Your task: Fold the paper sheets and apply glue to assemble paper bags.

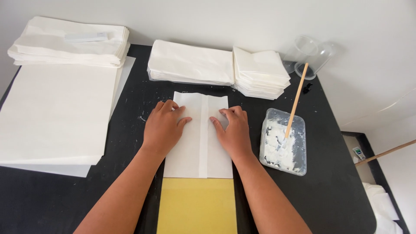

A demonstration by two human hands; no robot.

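Note:
A folded white paper sheet [200, 143] lies on the black table [130, 190], its two flaps overlapping along a centre seam. My left hand [163, 128] rests flat on the left flap with fingers spread. My right hand [233, 131] presses flat on the right flap beside the seam. Neither hand holds anything. A yellow board [197, 206] sticks out from under the paper toward me.
A clear tub of white paste [284, 143] with a wooden stick [297, 100] stands right of my right hand. Stacks of folded white paper [190, 65] [261, 72] sit behind. Large white sheets [54, 112] and another stack [71, 42] lie left. Clear plastic cups [310, 54] are at back right.

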